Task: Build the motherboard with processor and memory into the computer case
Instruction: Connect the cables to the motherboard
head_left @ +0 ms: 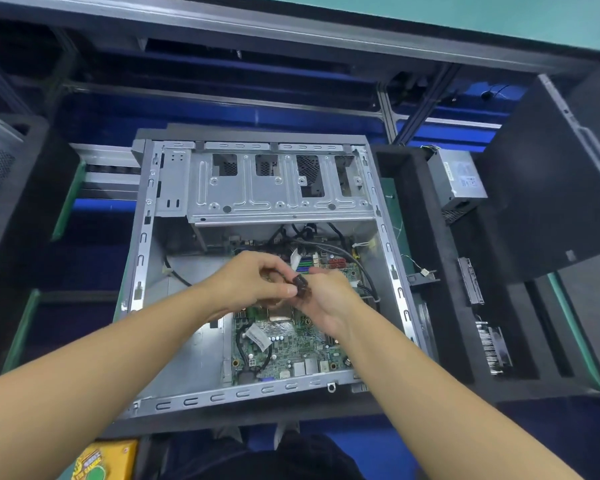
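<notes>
One wide-angle camera, worn on the person's head, faces forward and steeply down, close above the open computer case (222, 396), which fills the middle of the view. The left forearm (101, 368) and right forearm (430, 393) reach in from the bottom corners, and straight lines bow toward the edges.

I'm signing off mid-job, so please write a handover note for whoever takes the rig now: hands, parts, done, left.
Left hand and right hand: fingers of both pinch a small dark part above the board; I cannot tell what it is.
Motherboard lies inside the open case; cables cross its far end.
Power supply sits outside, on the right.
Done: board is in the case.
Left: place the dark part. Screws, processor and memory cannot be judged from here.
</notes>
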The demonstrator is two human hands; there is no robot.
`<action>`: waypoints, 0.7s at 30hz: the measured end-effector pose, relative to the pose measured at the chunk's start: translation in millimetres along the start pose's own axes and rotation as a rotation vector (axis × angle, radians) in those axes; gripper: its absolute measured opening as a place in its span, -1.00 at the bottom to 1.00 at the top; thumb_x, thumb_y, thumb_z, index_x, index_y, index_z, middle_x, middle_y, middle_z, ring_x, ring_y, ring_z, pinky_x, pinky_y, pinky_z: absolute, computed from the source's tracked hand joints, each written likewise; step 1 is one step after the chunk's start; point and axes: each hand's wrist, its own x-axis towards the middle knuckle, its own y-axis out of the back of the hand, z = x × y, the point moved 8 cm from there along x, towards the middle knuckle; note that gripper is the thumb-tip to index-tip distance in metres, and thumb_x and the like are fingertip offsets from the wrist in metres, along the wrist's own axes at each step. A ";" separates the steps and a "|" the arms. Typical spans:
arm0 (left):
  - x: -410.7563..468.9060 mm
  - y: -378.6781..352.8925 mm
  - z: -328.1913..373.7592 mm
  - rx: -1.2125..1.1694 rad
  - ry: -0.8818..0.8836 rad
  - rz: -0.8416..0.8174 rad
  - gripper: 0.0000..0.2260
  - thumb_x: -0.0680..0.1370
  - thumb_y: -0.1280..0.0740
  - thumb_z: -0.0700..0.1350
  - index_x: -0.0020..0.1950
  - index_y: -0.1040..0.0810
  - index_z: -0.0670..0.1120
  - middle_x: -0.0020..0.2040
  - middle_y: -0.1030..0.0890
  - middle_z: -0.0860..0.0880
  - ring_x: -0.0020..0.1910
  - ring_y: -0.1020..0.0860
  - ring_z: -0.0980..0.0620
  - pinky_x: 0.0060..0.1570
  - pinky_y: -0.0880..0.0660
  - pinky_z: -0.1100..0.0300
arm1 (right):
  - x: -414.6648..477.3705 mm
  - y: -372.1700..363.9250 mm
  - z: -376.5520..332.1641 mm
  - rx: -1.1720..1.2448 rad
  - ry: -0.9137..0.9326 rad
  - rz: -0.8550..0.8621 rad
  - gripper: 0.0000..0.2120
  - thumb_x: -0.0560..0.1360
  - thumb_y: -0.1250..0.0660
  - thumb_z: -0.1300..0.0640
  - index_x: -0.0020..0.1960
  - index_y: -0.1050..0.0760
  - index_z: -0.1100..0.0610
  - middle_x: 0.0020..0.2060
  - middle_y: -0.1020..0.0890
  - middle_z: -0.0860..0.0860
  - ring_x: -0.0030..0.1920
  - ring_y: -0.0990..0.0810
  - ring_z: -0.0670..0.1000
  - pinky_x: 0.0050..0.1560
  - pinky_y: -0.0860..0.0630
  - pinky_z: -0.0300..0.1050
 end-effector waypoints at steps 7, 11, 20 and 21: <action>18.3 -4.5 0.3 0.366 -0.055 -0.082 -0.69 0.43 -0.48 0.11 0.06 -0.48 0.06 -0.11 -0.64 0.08 -0.26 -0.58 0.06 -0.19 -0.52 0.12 | -15.6 18.9 1.3 -0.036 -0.151 -0.101 -0.72 0.57 -0.12 0.48 0.20 -0.38 0.24 -0.34 -0.51 0.14 -0.42 -0.45 -0.02 -0.49 -0.39 -0.20; 37.9 5.8 -4.9 0.299 0.061 0.096 -0.79 0.61 -0.27 -0.11 0.22 -0.57 -0.05 0.07 -0.64 -0.01 0.02 -0.62 0.01 0.11 -0.57 0.05 | -22.1 28.2 2.7 -0.027 -0.191 -0.138 -0.70 0.60 -0.11 0.45 0.22 -0.41 0.18 -0.35 -0.53 0.10 -0.47 -0.39 -0.06 -0.51 -0.29 -0.24; 38.0 -15.3 -26.3 -0.876 0.293 0.202 -0.62 0.54 -0.10 -0.46 0.29 -0.37 -0.15 0.13 -0.51 -0.31 0.02 -0.59 -0.17 -0.08 -0.55 0.11 | -27.3 38.2 2.5 -0.168 -0.124 -0.095 -0.70 0.56 -0.11 0.48 0.12 -0.56 0.29 -0.26 -0.62 0.08 -0.41 -0.43 -0.06 -0.45 -0.38 -0.22; 37.8 -17.6 -26.1 -0.921 0.303 0.194 -0.61 0.52 -0.09 -0.47 0.28 -0.37 -0.15 0.17 -0.48 -0.34 0.08 -0.56 -0.19 -0.03 -0.54 0.10 | -28.0 36.7 2.1 -0.154 -0.117 -0.113 -0.69 0.56 -0.13 0.48 0.14 -0.57 0.29 -0.26 -0.65 0.08 -0.38 -0.46 -0.05 -0.43 -0.42 -0.21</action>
